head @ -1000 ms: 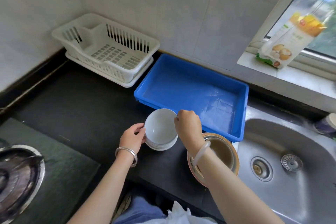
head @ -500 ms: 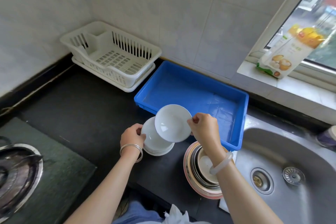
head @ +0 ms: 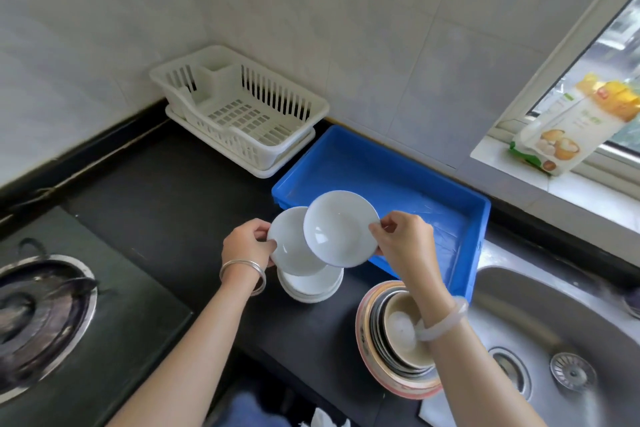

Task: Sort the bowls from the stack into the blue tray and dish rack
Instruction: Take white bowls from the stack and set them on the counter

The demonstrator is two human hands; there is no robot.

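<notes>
Bowls come first in the head view: the right hand (head: 403,241) pinches the rim of one white bowl (head: 341,229), tilted, just over the near edge of the blue tray (head: 479,215), so this hand is nearer the tray. The left hand (head: 247,244) grips a second white bowl (head: 292,246) above the white stack (head: 311,282); the dish rack (head: 242,111) lies up and left of it. Both bowls look smooth and glazed, probably ceramic. Tray and slatted rack are hard plastic, both empty.
</notes>
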